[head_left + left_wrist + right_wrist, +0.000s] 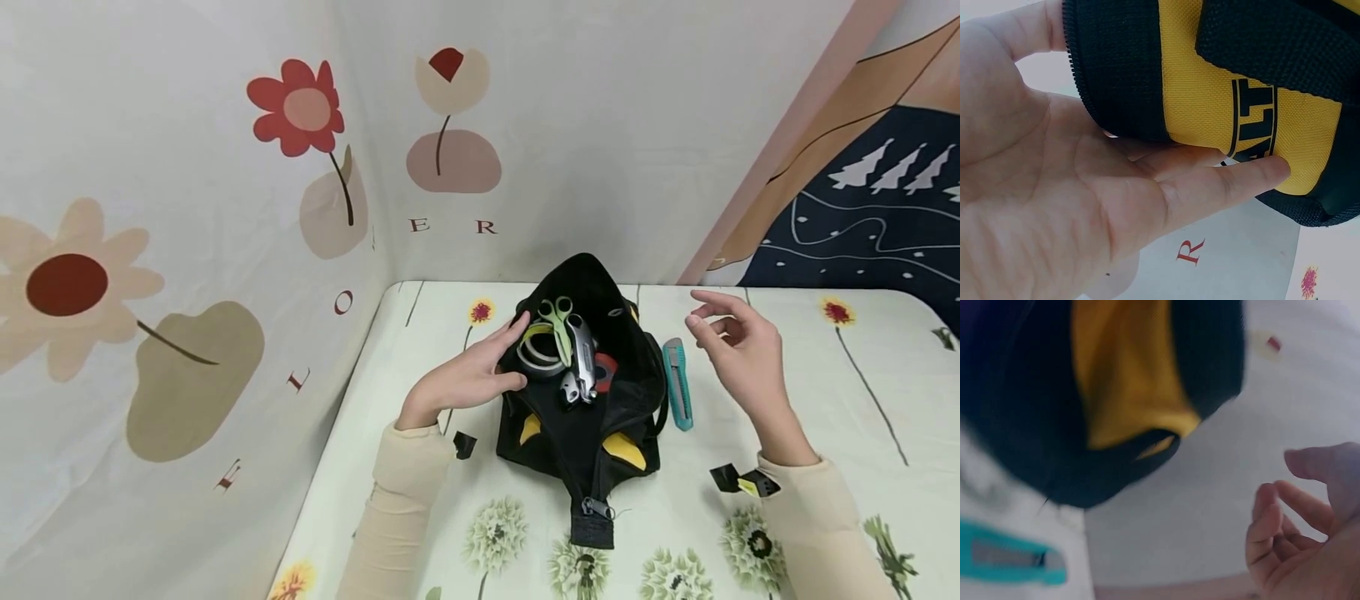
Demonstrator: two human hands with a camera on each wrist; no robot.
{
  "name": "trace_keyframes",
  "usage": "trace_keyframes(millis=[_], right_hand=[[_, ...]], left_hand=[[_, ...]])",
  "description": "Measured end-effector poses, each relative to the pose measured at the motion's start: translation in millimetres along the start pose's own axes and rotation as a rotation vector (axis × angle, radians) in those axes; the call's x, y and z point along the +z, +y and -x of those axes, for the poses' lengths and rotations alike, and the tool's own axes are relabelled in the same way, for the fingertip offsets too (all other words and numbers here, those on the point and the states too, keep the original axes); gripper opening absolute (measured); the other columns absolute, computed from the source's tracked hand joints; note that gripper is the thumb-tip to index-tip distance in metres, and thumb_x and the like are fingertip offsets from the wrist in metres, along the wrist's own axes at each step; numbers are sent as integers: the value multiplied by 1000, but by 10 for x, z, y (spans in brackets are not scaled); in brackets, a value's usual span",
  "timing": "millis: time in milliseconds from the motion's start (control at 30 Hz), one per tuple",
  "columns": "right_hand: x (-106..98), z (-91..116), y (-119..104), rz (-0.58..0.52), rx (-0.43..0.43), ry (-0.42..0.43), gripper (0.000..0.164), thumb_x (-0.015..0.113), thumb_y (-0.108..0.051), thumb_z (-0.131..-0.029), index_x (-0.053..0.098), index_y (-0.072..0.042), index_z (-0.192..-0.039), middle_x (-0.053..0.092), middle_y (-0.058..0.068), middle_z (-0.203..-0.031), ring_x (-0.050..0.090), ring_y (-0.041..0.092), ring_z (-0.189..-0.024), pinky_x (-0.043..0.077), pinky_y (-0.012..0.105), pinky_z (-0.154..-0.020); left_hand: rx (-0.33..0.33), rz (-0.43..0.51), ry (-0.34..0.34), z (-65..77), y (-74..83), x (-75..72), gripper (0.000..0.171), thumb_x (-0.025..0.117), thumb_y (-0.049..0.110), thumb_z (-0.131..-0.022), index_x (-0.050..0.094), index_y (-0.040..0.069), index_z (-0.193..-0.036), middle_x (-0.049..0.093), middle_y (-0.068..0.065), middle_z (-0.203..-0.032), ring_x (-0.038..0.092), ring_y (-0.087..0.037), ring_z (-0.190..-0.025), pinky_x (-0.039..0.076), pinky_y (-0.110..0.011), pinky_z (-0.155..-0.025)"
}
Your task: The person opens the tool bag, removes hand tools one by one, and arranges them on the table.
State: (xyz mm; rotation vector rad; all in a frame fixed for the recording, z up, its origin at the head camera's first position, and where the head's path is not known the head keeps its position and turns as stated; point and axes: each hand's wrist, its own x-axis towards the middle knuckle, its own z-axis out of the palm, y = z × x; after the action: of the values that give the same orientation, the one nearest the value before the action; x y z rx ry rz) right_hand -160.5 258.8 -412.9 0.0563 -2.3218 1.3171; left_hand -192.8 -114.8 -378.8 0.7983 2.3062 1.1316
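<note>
Pale walls [600, 100], flower prints [306, 110], red letters [486, 227] — white flower-printed tabletop [802, 392] — navy tree-patterned panel [862, 217] at right.

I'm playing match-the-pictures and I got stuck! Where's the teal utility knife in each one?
Head: the teal utility knife lies right of the middle, between the black-and-yellow bag and the right hand.
Left wrist: not in this picture.
Right wrist: low down at the left edge, which cuts part of it off.
Shared landmark: the black-and-yellow bag shows in all three.
</note>
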Motion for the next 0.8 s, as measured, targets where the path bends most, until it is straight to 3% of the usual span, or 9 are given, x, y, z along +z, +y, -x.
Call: trace_keyframes(millis=[100, 200, 233, 333, 467, 533, 633, 667, 800], right_hand=[[40, 57, -203, -98, -53, 47, 32, 72, 1, -105, 75, 2, -137, 68, -20, -99, 62, 0, -72, 46, 13, -61], [106, 135, -361, -188, -123, 77, 28, 70, 9, -102, 76, 8, -130, 71, -15, -97, 62, 3, -69, 47, 14, -61], [133, 168, -396, -212, -148, 81, 28, 70, 12, -101, 76, 10, -128, 72, -14, -97, 62, 3, -69, 47, 14, -62], [223, 259, -454, -269, -214, 78, 27, 69, 17, -98, 75, 14, -124, 73, -12, -97, 63, 3, -70, 48, 14, -65], [302, 324, -539, -281, -255, 38, 28, 69, 19, -96, 75, 14, -123, 73, -12, -98, 63, 3, -71, 51, 14, -70], [328, 318, -606, -271, -268, 18, 29, 70, 19, -96, 76, 12, -123, 73, -12, -98, 63, 3, -71, 51, 14, -71], [380, 282, -696, -239, -288, 1, 30, 72, 18, -95, 78, 8, -123, 72, -13, -97, 62, 3, -71, 50, 14, -71], [407, 266, -720, -228, -292, -5, 30, 73, 16, -95, 79, 6, -123, 72, -13, -96, 62, 3, -71, 50, 14, -70], [552, 193, -781, -183, -260, -49, 29, 78, 9, -97, 81, 0, -124, 73, -8, -93, 63, 4, -72, 49, 14, -68]], left_hand=[[-2, -2, 3, 1, -1, -8, 93, 60, 16, -106, 3, 15, -180, -2, -9, -186, 46, -33, -146, 33, -47, -119], [3, -9, 1, -4, -2, -8, 93, 59, 15, -106, 2, 14, -180, -2, -10, -186, 39, -30, -153, 33, -46, -119], [7, -10, -3, -5, -2, -6, 93, 59, 15, -105, 2, 14, -179, -2, -11, -186, 45, -31, -147, 33, -46, -118], [16, -3, -15, -13, -1, 4, 94, 59, 16, -105, 2, 13, -179, -2, -12, -186, 40, -30, -155, 32, -46, -119], [13, -4, -19, -15, 11, 12, 93, 59, 16, -105, 3, 13, -179, -2, -13, -186, 45, -26, -152, 33, -45, -119], [9, -6, -20, -12, 21, 10, 93, 58, 16, -105, 3, 12, -179, -1, -13, -186, 60, -32, -122, 34, -45, -117], [10, -11, -17, -16, 24, 5, 92, 58, 16, -105, 4, 11, -179, 0, -13, -186, 58, -28, -125, 34, -43, -117], [10, -6, -19, -14, 23, 3, 92, 58, 16, -106, 4, 11, -179, 0, -13, -186, 60, -33, -112, 35, -44, -115], [12, 9, -15, -1, 9, 2, 91, 58, 14, -106, 4, 11, -179, 0, -12, -186, 42, -29, -152, 34, -45, -117]])
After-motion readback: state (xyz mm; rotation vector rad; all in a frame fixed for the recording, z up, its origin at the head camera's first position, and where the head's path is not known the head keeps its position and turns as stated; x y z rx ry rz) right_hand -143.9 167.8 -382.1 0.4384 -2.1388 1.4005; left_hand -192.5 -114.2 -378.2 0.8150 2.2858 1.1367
